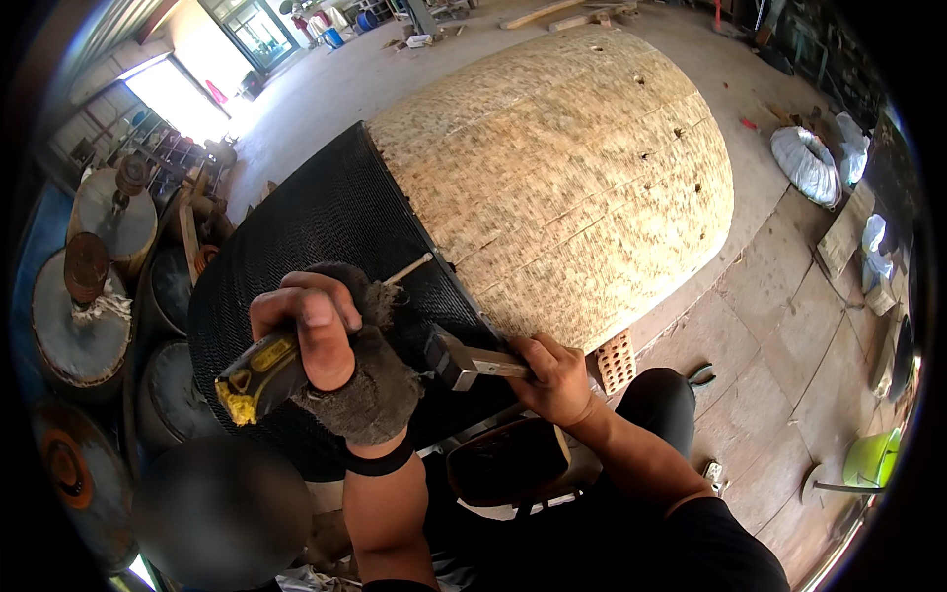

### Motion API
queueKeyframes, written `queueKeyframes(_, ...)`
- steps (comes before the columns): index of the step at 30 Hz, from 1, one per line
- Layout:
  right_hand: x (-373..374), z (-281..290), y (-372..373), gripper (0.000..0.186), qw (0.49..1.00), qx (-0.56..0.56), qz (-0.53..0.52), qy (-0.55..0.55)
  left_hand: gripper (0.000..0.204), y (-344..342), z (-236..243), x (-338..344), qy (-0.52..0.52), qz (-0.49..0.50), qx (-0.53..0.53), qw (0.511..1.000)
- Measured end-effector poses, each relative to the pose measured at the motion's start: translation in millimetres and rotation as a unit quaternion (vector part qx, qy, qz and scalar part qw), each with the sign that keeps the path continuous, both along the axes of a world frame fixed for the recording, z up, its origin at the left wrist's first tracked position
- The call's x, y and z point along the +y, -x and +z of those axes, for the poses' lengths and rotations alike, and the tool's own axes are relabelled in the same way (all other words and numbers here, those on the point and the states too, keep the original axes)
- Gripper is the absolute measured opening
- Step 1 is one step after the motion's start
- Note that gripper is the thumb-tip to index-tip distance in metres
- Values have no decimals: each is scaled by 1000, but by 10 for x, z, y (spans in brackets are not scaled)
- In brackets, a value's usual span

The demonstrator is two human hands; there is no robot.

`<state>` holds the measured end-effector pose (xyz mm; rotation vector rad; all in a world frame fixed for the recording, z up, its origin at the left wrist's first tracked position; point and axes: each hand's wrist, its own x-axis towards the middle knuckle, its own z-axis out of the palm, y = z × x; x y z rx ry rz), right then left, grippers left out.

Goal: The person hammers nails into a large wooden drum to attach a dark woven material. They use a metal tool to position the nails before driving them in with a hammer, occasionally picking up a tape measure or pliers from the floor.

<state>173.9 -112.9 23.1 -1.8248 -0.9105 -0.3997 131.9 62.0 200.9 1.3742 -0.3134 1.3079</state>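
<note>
My left hand (326, 345), in a worn grey fingerless glove, is closed around the yellow-and-black handle of a screwdriver (258, 380). Its thin shaft pokes out past the glove, the tip over the edge of a black ribbed rubber sheet (296, 222). That sheet wraps the near-left part of a large wooden drum (562, 168) with a mottled tan surface. In my right hand (554, 380) is a hammer (456, 361), gripped by its handle, with the metal head beside my left hand, above the sheet. Where the screwdriver's tip meets the sheet is too small to tell.
Several round metal-ended rollers (79, 321) crowd the left side. A perforated brick (617, 362) sits under the drum's near edge. Pliers (702, 375) lie on the tiled floor at right, with a white wrapped coil (805, 166) and a green bucket (872, 459) farther off.
</note>
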Motion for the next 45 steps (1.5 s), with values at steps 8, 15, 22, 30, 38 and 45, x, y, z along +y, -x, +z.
queueKeyframes(8, 1, 22, -6, 41, 1000, -2, -3, -8, 26, -90, -12, -19, 4, -63, 12, 998)
queueKeyframes(15, -50, 76, -18, 40, 1000, -18, 6, -20, 18, -394, 108, 18, -3, -174, 81, 981)
queueKeyframes(22, -134, 192, -10, 38, 1000, -20, 5, -8, 14, -645, 103, -42, -22, -166, 100, 981)
queueKeyframes(30, -83, 188, 10, 25, 1000, -27, 2, -9, 20, -200, 146, -69, 69, -97, 45, 992)
queueKeyframes(38, -131, 227, 3, 25, 997, -62, 8, 36, 22, -125, 87, -87, 92, -124, 13, 988)
queueKeyframes(45, -264, 487, 42, 27, 994, 107, -10, -31, 16, -139, 42, -59, 93, -119, -10, 988)
